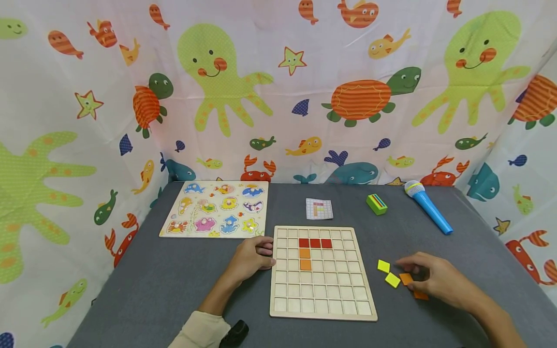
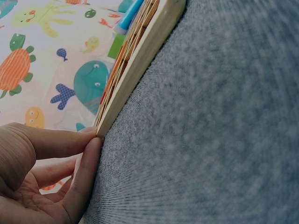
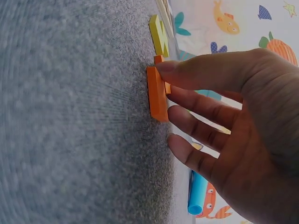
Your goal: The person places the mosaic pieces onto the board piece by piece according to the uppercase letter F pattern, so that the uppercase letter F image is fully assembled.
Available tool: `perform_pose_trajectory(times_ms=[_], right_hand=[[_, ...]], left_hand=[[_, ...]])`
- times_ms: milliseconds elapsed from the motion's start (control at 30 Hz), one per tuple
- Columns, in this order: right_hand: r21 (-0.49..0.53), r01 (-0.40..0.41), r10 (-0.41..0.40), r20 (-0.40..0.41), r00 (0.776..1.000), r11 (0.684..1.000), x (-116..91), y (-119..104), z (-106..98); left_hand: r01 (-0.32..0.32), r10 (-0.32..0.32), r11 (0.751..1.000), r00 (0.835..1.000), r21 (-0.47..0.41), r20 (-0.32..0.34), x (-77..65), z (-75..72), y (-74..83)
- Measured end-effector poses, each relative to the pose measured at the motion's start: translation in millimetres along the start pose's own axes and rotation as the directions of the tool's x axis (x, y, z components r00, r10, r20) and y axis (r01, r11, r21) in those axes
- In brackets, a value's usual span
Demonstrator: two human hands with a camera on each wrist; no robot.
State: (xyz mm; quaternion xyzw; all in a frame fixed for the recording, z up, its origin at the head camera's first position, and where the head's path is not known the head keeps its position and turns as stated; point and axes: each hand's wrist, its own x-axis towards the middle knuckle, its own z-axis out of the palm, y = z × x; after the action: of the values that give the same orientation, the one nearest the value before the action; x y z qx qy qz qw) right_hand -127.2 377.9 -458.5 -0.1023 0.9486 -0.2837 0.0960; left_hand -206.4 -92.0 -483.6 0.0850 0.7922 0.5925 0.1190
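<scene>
A wooden grid board [image 1: 324, 290] lies on the grey cloth. Three red tiles [image 1: 315, 243] form a row in it, with two orange tiles [image 1: 305, 259] in a column below the leftmost. My left hand [image 1: 250, 258] pinches the board's left edge between thumb and fingers [image 2: 84, 158]. To the right of the board, my right hand [image 1: 435, 278] is low over two loose orange tiles [image 3: 158, 95], fingers spread and loosely bent. Its thumb [image 3: 201, 70] touches one of these tiles. Two yellow tiles [image 1: 388, 273] lie just left of that hand.
Behind the board lies a printed pattern card [image 1: 319, 209]. A sea-animal peg puzzle [image 1: 217, 209] occupies the back left. At the back right are a green block with coloured stripes [image 1: 376, 205] and a blue toy microphone [image 1: 430, 208]. A sea-print curtain [image 1: 278, 96] encloses the table.
</scene>
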Motion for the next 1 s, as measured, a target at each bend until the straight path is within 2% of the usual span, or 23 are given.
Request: perform_pose_trajectory(times_ms=[167,467,767,1000], right_hand=[[0.02,-0.015,0.014,0.022,1.0,1.0,1.0,1.0,-2.4],[-0.065,-0.017,0.021,0.049,0.999,0.998,1.8,4.2,-7.5],[-0.096,-0.017,0.02,0.034,0.999,0.995,0.6,4.4,-7.8],[-0.095,-0.009,0.009,0.0,1.0,0.995,2.4,-7.0,-6.3]], left_hand=[[0.001,-0.001,1.0,1.0,-0.005,-0.004,0.0,0.0,0.0],[0.006,-0.006,1.0,1.0,0.0,-0.001,-0.6,-0.2,1.3],[0.007,-0.007,1.0,1.0,-0.02,-0.007,-0.5,1.3,2.9],[0.016,-0.016,1.0,1.0,-0.012,-0.011,-0.3,2.3,3.3]])
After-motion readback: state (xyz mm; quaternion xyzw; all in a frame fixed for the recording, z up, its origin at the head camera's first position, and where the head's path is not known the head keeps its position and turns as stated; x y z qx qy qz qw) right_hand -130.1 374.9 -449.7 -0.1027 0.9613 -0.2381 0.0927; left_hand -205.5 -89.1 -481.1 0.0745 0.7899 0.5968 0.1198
